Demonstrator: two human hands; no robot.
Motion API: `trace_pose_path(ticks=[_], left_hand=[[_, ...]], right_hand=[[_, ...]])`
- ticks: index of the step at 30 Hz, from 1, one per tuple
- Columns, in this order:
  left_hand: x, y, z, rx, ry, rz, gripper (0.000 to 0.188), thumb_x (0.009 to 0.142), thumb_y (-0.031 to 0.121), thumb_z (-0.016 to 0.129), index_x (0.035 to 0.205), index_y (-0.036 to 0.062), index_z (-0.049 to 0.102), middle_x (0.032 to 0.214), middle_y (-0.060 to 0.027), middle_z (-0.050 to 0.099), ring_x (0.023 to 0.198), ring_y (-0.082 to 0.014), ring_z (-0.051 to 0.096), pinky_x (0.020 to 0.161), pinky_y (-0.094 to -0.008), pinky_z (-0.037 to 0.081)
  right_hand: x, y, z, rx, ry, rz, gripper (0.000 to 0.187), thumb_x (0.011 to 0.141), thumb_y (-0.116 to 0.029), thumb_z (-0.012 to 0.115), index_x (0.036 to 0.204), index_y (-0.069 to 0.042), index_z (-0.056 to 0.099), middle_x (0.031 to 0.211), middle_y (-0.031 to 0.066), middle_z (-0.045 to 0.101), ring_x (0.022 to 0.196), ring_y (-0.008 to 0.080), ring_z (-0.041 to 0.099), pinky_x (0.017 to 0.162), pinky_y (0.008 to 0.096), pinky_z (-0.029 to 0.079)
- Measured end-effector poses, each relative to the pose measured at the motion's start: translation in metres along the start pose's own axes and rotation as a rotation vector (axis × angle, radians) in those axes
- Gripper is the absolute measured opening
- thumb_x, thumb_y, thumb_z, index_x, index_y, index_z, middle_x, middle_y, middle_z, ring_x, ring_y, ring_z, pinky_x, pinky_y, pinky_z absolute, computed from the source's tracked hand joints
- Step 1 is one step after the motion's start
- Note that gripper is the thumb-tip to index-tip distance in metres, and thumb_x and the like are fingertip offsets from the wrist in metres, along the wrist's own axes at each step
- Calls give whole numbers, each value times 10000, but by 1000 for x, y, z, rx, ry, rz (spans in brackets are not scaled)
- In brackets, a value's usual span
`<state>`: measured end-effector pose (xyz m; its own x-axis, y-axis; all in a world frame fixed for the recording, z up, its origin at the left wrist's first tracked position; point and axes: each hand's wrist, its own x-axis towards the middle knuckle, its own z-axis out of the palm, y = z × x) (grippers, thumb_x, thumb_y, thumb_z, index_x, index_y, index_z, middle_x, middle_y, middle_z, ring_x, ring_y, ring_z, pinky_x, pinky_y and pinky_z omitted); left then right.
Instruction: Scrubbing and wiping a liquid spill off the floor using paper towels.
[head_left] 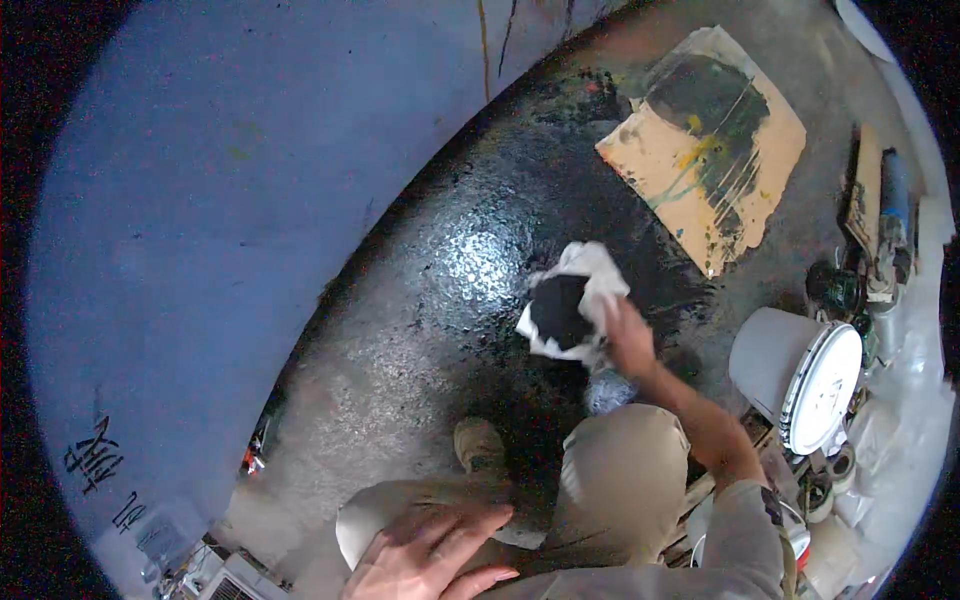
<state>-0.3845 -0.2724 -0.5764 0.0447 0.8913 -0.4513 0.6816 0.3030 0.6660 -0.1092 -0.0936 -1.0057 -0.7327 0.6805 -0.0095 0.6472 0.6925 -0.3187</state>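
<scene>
Right hand: blurred; fingers were curled onto the near edge of one white cloth, seemingly gripping it. Left hand: fingers were loosely spread, holding nothing. Progress: judged partway; the cloth had taken up black, while dark, wet film remained on the floor around the right fingers. Cloth: lay just left of those fingers, crumpled, black-centred, ragged white at the rim. Farther ahead: one paint-stained board.

Stained floor around a cardboard sheet

The floor is grey — blackened and glossy in broad patches. Right of the paint-smeared cardboard sheet lie a wooden strip and a blue-sleeved roller. Nearer the person than the sheet — a lidded white bucket and, farther left, a boot.
</scene>
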Motion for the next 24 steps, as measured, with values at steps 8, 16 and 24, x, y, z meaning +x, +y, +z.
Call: trace_pose_path(ticks=[8, 16, 24], left_hand=[[34, 28, 9, -119, -37, 14, 571, 822, 210, 788, 1330, 56, 578, 1214, -144, 656, 1075, -349, 642, 932, -414, 504], [62, 58, 44, -10, -15, -18, 576, 818, 370, 790, 1279, 70, 619, 1057, -163, 706, 913, -343, 697, 787, -420, 563], [24, 69, 18, -40, -9, -36, 533, 836, 367, 778, 1259, 79, 625, 1090, -162, 703, 932, -369, 695, 784, -427, 573]], right_hand=[[31, -84, -5, 213, -177, -100, 639, 803, -61, 582, 1417, -182, 457, 1335, 196, 501, 1191, 380, 541, 929, 464, 513], [114, 28, -46, 150, 52, 29, 850, 677, -67, 706, 1463, -143, 391, 1299, 210, 507, 1144, 392, 570, 930, 444, 515], [42, 102, -96, 137, 65, 292, 915, 654, -143, 819, 1449, -15, 386, 1378, 260, 491, 1183, 454, 545, 966, 478, 494]])
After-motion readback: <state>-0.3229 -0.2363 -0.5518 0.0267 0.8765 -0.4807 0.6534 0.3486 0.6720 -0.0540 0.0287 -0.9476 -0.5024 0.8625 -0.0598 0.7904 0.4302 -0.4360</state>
